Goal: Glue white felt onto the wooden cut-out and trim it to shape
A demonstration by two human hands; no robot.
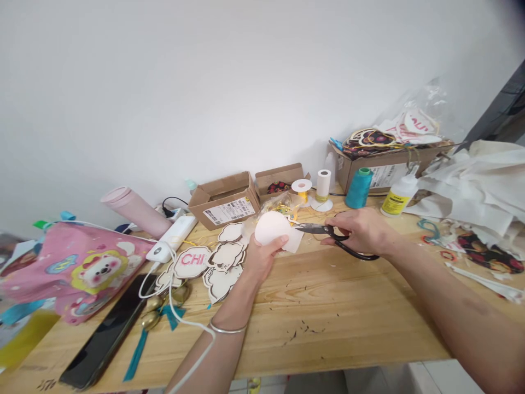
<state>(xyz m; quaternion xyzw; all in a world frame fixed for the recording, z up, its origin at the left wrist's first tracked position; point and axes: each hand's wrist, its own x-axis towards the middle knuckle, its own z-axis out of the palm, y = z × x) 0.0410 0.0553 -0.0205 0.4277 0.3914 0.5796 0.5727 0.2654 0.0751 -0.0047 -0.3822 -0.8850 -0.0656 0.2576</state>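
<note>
Over the pale wooden surface (328,306), centrally, the left hand (263,257) pinches a flat white rounded piece (272,229) that could be miscut if the right hand (363,230), gripping black-handled metal scissors (314,229), slips.

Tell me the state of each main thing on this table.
Left hand: holding white piece
Right hand: gripping scissors
Scissors: blades at white piece's edge
White piece: held, rounded, one corner projecting
Smartphone: flat, screen dark
CHI patch: lying, lettering up
Left cardboard box: open
Right cardboard box: open, heaped full
Teal thread cone: upright
Squeeze bottle: upright
</note>
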